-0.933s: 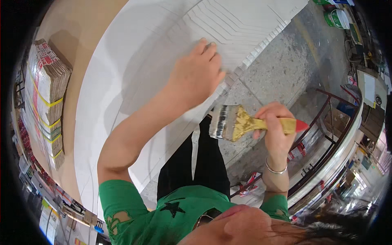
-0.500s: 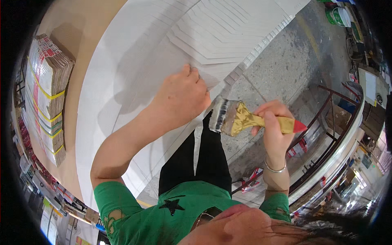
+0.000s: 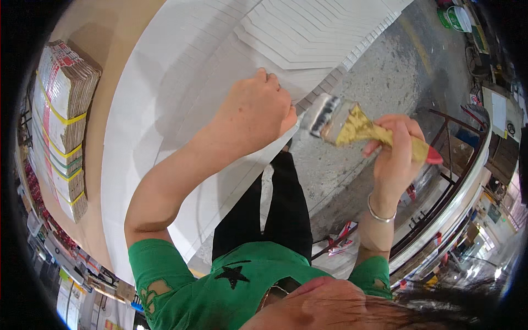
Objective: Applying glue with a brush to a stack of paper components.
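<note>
My right hand [image 3: 397, 148] grips the yellow handle of a wide paintbrush [image 3: 356, 127] with a red end. Its pale bristles, with a dark streak, point left, just past the edge of the paper strips. My left hand [image 3: 258, 113] rests at that edge with its fingers curled closed; what lies under them, if anything, is hidden. Beyond it, thin white sheets [image 3: 308, 38] lie fanned in overlapping steps, their edges running down toward my left hand. A large white sheet [image 3: 129, 165] spreads under my left forearm.
A brown tabletop [image 3: 118, 38] carries the white sheet. At the left stand stacks of folded cardboard [image 3: 60, 115] bound with yellow straps. A metal-framed rack [image 3: 462, 181] curves along the right. A green and white bucket [image 3: 455, 19] sits on the concrete floor [image 3: 379, 82] at the far right.
The brush and my right hand have moved right and farther from me. My left hand has shifted slightly the same way, fingers still curled. The fanned sheets sit slightly higher in view.
</note>
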{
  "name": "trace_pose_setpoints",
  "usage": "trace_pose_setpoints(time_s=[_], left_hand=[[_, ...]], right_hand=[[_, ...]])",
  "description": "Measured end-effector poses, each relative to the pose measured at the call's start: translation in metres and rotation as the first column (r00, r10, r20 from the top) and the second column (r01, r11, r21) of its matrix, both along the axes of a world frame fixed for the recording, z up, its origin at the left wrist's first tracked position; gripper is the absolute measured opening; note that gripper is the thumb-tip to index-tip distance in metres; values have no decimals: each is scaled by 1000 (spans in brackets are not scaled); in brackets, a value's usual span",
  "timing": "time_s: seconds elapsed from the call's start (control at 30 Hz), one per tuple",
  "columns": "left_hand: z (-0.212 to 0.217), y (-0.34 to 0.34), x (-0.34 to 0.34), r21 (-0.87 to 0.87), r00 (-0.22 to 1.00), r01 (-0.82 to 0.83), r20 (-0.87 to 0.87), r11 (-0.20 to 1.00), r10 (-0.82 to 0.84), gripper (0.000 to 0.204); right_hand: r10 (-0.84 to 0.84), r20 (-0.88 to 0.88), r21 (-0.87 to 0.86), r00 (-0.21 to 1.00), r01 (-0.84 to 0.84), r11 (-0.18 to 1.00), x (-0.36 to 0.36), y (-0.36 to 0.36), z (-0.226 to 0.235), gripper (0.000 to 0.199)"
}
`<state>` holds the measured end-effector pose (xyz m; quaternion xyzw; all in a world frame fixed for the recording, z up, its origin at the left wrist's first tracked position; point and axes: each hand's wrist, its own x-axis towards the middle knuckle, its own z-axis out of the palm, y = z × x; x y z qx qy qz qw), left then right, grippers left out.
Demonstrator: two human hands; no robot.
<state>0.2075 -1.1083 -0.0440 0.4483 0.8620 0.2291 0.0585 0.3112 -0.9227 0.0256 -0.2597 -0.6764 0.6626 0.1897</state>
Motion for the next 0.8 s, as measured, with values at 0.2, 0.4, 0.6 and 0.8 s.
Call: trace_pose_setpoints(time_s=[0.2,0.4,0.6,0.8], left_hand=[[6,-1,1,-57,1000,-5,30,998,6,26],[12,0,5,-195,995,-22,96,981,41,25],[5,-37,67,-175,884,-311,-416,934,216,22],[18,-52,48,-190,989,-40,135,981,67,13]], right_hand=[[251,46,-58,967,-249,967,26,-11,-5,13],[231,25,-93,973,-227,969,32,-13,-13,8],[234,-126,-110,964,-249,962,63,-13,-11,11],[123,-122,-39,985,-129,991,48,-22,-13,14]])
